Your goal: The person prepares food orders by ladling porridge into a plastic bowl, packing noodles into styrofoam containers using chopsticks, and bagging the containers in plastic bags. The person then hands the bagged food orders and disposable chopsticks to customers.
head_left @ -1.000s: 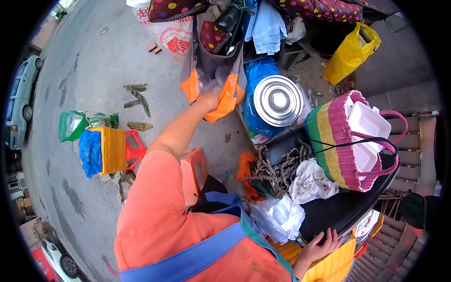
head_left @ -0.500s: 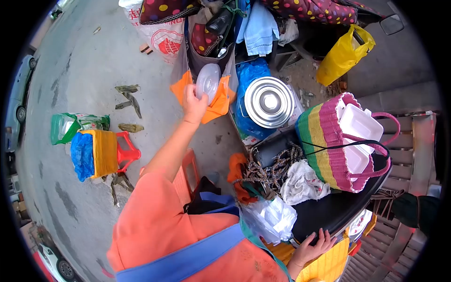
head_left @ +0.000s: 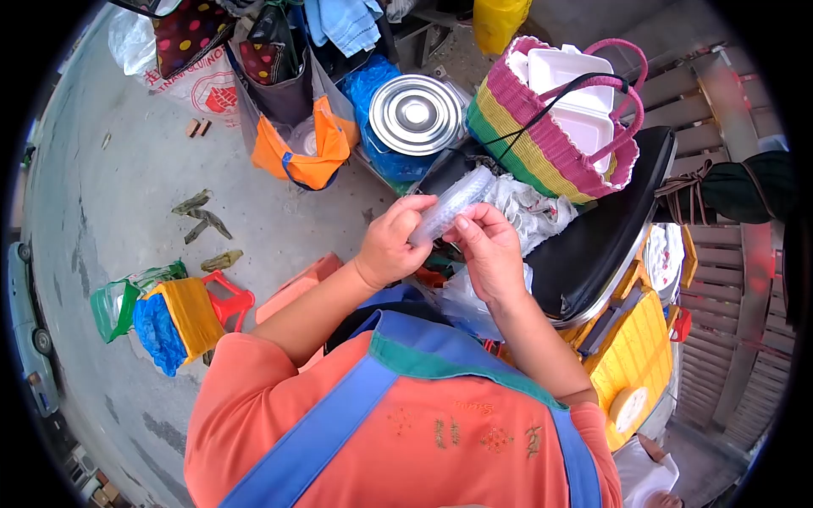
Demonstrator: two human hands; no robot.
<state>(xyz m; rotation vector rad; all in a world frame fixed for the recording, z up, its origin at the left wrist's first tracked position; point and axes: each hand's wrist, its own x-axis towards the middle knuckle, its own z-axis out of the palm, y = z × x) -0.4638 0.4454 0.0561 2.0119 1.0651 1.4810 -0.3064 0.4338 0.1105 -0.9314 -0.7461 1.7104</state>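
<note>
A round, transparent plastic lid (head_left: 457,201) is tilted nearly edge-on in front of my chest; I cannot tell whether it is one lid or a stack. My left hand (head_left: 391,244) grips its left edge, thumb and fingers closed. On the lower right edge, my right hand (head_left: 489,256) pinches it between thumb and fingers. Just behind the lid lies a crumpled white cloth (head_left: 529,212). A grey and orange bag (head_left: 313,157) hangs open to the upper left, with another transparent plastic piece (head_left: 302,138) inside.
A round metal lid (head_left: 415,114) sits beyond my hands. A striped woven basket (head_left: 517,123) with white foam boxes (head_left: 576,76) stands on a black seat (head_left: 584,254). A yellow crate (head_left: 631,347) is at right. A red stool (head_left: 229,300) and yellow box (head_left: 188,322) stand at left.
My left hand has drawn the plastic lid from the bag's opening back to my chest. My right hand has left the black seat's edge and now holds the lid too. The view has shifted.
</note>
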